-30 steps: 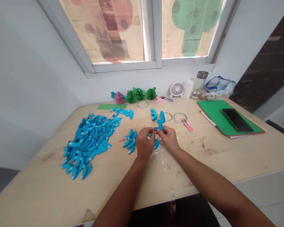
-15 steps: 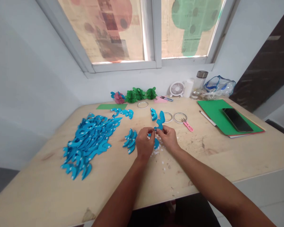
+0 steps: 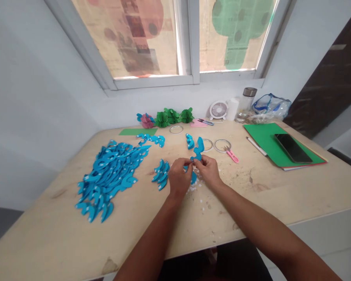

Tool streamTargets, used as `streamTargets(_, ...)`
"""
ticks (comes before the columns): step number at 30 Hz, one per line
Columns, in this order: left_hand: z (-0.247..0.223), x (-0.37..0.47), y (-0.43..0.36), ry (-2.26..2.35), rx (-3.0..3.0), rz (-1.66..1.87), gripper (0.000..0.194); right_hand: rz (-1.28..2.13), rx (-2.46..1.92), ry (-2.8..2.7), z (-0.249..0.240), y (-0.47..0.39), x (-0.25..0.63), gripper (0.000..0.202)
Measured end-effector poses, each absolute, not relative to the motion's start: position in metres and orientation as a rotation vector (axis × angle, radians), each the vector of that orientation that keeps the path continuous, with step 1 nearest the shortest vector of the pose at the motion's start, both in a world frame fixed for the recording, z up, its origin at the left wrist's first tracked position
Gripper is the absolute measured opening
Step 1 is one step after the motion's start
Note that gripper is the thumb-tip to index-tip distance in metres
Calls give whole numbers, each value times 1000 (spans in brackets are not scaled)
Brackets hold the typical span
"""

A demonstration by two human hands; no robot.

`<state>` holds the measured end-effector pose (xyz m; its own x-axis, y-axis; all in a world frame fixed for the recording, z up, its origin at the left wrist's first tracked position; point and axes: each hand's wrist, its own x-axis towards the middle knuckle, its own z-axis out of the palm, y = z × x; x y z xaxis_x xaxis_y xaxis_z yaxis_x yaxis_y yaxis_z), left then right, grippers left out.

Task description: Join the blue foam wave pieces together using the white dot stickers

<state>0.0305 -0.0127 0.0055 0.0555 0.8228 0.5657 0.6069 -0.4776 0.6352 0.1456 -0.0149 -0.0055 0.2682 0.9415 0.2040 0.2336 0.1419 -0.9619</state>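
Observation:
My right hand [image 3: 208, 170] is closed on a curved blue paper piece [image 3: 199, 147] that stands up above the fingers. My left hand [image 3: 179, 174] is pinched at the lower end of the same piece, its fingertips meeting those of the right. Another blue piece [image 3: 194, 178] shows partly beneath the hands, beside small white paper bits [image 3: 192, 188]. Left of my left hand lies a small stack of blue pieces [image 3: 160, 174] with white squares on them. Beyond the hands is one more small blue group [image 3: 190, 141].
A large heap of blue pieces [image 3: 111, 171] covers the left. Tape rolls [image 3: 222, 146] and pink snips [image 3: 231, 154] lie behind my right hand. A phone [image 3: 293, 148] rests on a green folder [image 3: 260, 134]. Green paper flowers [image 3: 172, 116], a fan [image 3: 218, 110] and a bottle [image 3: 245, 104] line the wall.
My left hand has shifted very slightly right, its fingertips closer to those of my right hand. The raised blue piece has hardly moved.

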Motion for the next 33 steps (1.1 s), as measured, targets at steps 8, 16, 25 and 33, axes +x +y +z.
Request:
streamTargets(8,9,27,-11,1381,2166,1250,12,741,-1344,-1202,-5,-14,148,28)
streamTargets(16,17,19,-6,1333,1708,1303,6,803,-1344,-1174,-8,-12,148,30)
streamTargets(25,15,18,-1,1193,1234,1230,26,787,-1350,-1228,-7,-14,147,30)
streamTargets(33,15,22,-4,1136,1178,1218,26,709,-1369,-1329,0,-21,142,31)
